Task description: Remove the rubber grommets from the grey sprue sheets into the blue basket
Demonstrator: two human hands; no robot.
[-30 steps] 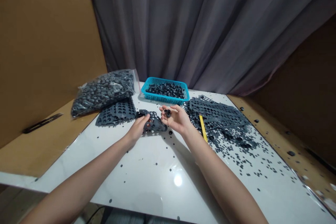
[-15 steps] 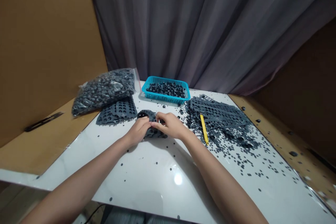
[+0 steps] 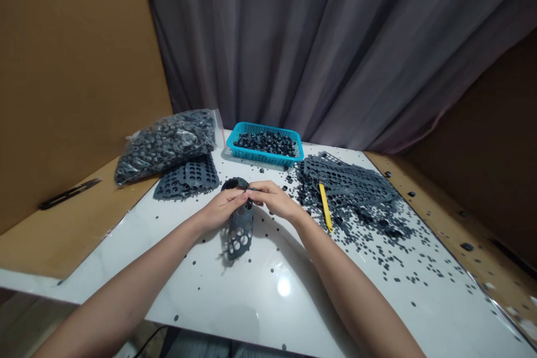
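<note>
A dark grey perforated rubber-like sheet is bent over between my hands above the white table. Its lower end hangs toward me, with rows of round holes showing, and a curled part arches behind my fingers. My left hand is closed on the sheet from the left, thumb on top. From the right, my right hand pinches it, the fingertips of both hands meeting. Whether a small piece sits between the fingertips is hidden.
Behind my hands stands a blue basket of small black parts. A clear bag of dark parts rests on perforated sheets at left. On the right lie more perforated sheets, a yellow cutter and scattered black discs.
The sheet has been turned, and its end now hangs down toward me below my hands. My fingertips have come closer together, and my right fingers have flattened out.
</note>
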